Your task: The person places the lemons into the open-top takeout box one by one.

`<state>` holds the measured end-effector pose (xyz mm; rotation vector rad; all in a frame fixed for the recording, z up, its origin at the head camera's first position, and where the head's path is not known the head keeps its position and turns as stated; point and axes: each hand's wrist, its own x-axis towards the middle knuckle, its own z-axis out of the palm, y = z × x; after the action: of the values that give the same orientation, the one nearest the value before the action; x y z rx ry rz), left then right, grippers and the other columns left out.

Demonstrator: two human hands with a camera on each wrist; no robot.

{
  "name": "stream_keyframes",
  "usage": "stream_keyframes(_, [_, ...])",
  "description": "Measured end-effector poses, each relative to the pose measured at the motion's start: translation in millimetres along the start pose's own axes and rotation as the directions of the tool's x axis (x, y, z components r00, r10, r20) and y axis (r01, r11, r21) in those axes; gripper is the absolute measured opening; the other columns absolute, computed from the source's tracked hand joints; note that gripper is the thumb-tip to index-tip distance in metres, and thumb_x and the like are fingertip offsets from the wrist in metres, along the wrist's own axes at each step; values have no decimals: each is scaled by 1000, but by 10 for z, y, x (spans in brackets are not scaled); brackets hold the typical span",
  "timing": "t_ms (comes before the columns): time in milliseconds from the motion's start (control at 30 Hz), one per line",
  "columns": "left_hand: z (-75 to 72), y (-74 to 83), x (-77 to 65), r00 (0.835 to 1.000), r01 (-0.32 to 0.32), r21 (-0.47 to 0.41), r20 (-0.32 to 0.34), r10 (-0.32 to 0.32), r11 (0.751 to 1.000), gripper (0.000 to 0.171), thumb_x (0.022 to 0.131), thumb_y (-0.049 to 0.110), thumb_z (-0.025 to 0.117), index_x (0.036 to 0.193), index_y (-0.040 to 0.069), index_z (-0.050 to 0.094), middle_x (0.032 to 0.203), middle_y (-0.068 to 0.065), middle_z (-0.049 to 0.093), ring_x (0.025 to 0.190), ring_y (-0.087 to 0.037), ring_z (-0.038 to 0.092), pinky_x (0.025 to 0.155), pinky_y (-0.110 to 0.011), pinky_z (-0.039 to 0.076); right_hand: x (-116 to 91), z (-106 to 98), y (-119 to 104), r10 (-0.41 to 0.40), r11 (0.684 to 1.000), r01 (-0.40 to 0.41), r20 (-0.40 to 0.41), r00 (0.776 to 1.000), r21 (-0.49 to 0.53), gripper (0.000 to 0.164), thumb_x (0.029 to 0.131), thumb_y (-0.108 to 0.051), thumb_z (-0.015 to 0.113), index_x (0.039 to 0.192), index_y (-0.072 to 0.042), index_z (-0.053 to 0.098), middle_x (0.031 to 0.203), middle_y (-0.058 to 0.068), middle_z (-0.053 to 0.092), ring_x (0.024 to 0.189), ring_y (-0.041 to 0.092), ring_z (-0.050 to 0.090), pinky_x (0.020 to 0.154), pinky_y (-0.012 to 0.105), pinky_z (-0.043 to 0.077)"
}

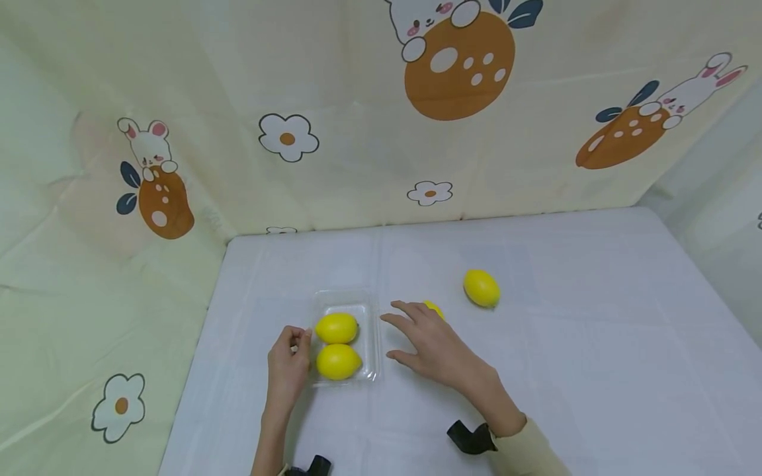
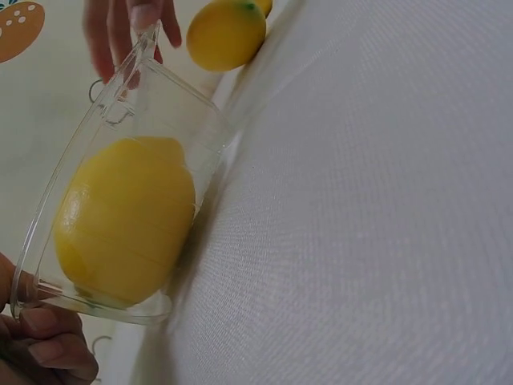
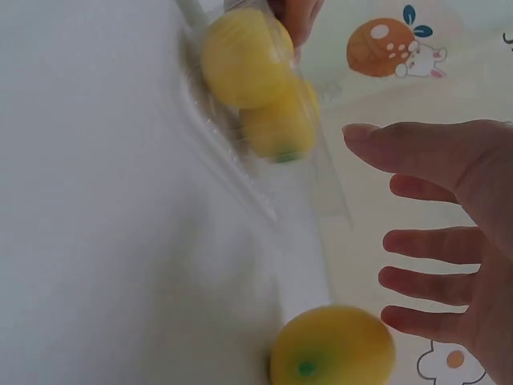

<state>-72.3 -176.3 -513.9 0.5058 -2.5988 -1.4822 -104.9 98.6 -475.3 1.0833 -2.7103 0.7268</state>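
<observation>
My left hand pinches the left rim of a clear plastic box between thumb and fingers; the left wrist view shows those fingers at the rim. Inside the box lie two yellow lemons, the far one and the near one, side by side. My right hand is just right of the box, its fingers spread and holding nothing. Behind it a third lemon is mostly hidden in the head view; the right wrist view has a lemon just below the fingertips.
Farther back and to the right, another lemon rests on the white-covered table. A printed cloth with rabbits and flowers rises along the table's back and left edges.
</observation>
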Motion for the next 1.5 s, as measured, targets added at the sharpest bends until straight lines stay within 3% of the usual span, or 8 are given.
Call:
stream_keyframes(200, [6,7,8,1000,2,-6,11,-2,1000,16,104,15,59,99,0,60,82,-10,55,60,-17,47,52,-22,40,-38,69,150,73,996,-72,16,997,-56,67,79,-30,90,137,-12,62,144,20,55,130,41,52,109,57,42])
stream_keyframes(533, [2,35,3,1000,1,-4,13,-1,1000,17,104,16,60,100,0,61,83,-10,56,62,-16,47,52,-23,41,-191,98,302,187,980,-183,43,981,-78,60,81,-20,88,134,-9,63,144,23,56,132,44,50,109,61,40])
stream_keyframes(1000, [-12,10,2,1000,7,-7,1,-7,1000,16,104,16,60,100,0,61,82,-10,55,60,-16,48,52,-23,41,-384,126,409,218,973,-216,15,976,-85,49,82,-2,77,129,-8,65,139,24,57,124,43,52,93,58,46])
stream_keyframes(1200, [-16,12,8,1000,8,-5,0,-8,1000,17,104,16,60,100,0,61,83,-10,56,61,-16,48,53,-23,41,-402,118,414,221,973,-221,-13,975,-68,35,80,1,76,113,-7,66,119,17,59,108,38,52,82,49,45])
stream_keyframes(1500, [-27,0,0,1000,9,-23,26,-9,1000,17,105,17,58,101,1,60,84,-10,55,59,-17,48,53,-23,42,-411,116,429,213,977,-213,-27,977,-26,26,78,4,74,98,-11,65,103,9,58,99,32,51,80,45,43])
